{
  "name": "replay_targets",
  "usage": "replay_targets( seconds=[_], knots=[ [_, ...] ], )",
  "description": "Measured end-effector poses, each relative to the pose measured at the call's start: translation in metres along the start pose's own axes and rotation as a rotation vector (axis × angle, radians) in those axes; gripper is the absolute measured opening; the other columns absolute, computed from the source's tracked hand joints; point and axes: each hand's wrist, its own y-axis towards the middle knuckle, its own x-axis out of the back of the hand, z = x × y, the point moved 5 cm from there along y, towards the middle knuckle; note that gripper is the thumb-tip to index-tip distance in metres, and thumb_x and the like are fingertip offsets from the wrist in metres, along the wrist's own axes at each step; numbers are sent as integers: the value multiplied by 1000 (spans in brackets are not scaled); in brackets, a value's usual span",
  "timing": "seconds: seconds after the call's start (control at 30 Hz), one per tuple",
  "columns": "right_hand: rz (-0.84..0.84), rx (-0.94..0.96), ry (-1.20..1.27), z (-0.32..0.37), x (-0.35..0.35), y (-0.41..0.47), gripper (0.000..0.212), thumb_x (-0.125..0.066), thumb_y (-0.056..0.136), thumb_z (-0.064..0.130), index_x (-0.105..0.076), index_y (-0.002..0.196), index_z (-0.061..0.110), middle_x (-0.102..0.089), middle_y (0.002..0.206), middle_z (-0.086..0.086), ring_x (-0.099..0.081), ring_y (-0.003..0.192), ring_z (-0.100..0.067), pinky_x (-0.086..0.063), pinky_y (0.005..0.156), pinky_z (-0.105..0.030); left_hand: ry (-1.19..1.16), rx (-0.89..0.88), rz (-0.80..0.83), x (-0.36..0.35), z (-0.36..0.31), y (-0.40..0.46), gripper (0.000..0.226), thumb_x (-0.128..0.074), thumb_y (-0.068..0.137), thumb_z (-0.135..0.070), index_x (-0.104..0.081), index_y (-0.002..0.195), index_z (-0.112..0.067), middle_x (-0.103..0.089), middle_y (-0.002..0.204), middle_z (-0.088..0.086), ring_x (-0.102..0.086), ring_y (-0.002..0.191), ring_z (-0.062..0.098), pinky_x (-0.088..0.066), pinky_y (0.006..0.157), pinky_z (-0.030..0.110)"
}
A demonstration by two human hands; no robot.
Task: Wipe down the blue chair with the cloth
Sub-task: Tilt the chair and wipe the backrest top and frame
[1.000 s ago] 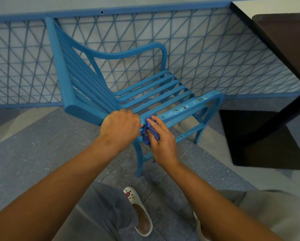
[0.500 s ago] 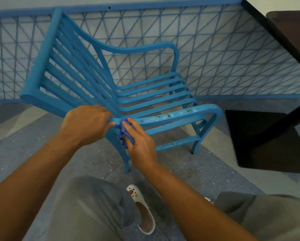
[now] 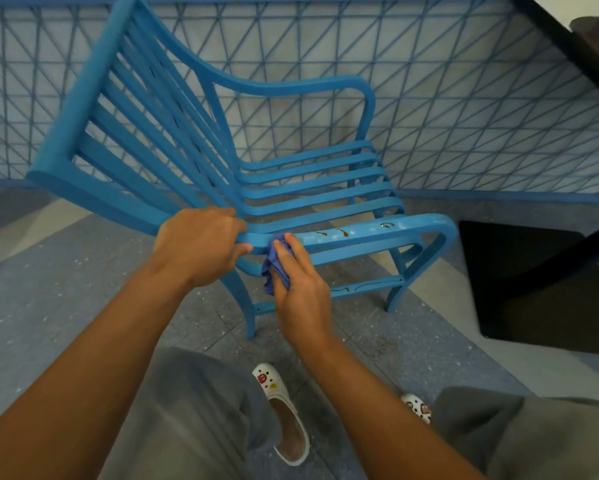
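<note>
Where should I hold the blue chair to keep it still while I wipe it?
Probably the near armrest, at its back end, coming from above, as the left hand does now. The bar is narrow enough for fingers to curl round, and that leaves its stained front stretch free for the right hand with the cloth.

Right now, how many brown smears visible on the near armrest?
3 on the top of the near armrest: two side by side mid-rail, one nearer the front bend. The cloth and right hand may hide more.
</note>
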Motion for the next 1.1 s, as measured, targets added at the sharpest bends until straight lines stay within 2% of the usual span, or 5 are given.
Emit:
replay_targets(
  seconds=[0.43, 0.57, 0.67, 0.9, 1.1],
  knots=[
    [34, 28, 119, -24, 18, 5, 48, -66, 97, 7, -59, 142, 23, -43, 156, 14, -62, 123, -12, -62, 87, -34, -41, -14, 12, -6, 1, 4, 35, -51, 97, -56, -68, 117, -33, -62, 106, -9, -63, 101, 24, -52, 79, 39],
    [134, 18, 72, -1, 11, 6, 44, -63, 100, 14, -58, 143, 24, -45, 156, 11, -53, 131, -8, -45, 106, -19, -37, -21, -2, -7, 0, 3, 36, -51, 98, -55, -68, 117, -31, -63, 106, -7, -64, 100, 25, -52, 78, 39],
    [259, 28, 93, 5, 33, 15, 37, -62, 101, 17, -64, 138, 19, -57, 144, 6, -54, 129, -7, -44, 110, -27, -23, -30, -12, -9, -1, 2, 35, -49, 99, -53, -66, 119, -30, -63, 107, -6, -63, 103, 24, -49, 80, 37],
    [433, 96, 22, -10, 86, 8, 18, -63, 102, 17, -69, 118, 21, -62, 110, 7, -62, 103, -10, -50, 89, -32, -96, -23, -34, -17, -7, 6, 30, -50, 100, -47, -68, 116, -29, -62, 102, -6, -61, 98, 19, -47, 81, 36],
    [362, 169, 22, -11, 92, 23, 27, -66, 99, 21, -67, 126, 21, -62, 127, 11, -59, 117, -5, -49, 99, -29, -173, 0, 18, -28, -22, 19, 29, -56, 98, -46, -67, 115, -25, -53, 97, -4, -59, 99, 26, -47, 76, 40]
  ],
)
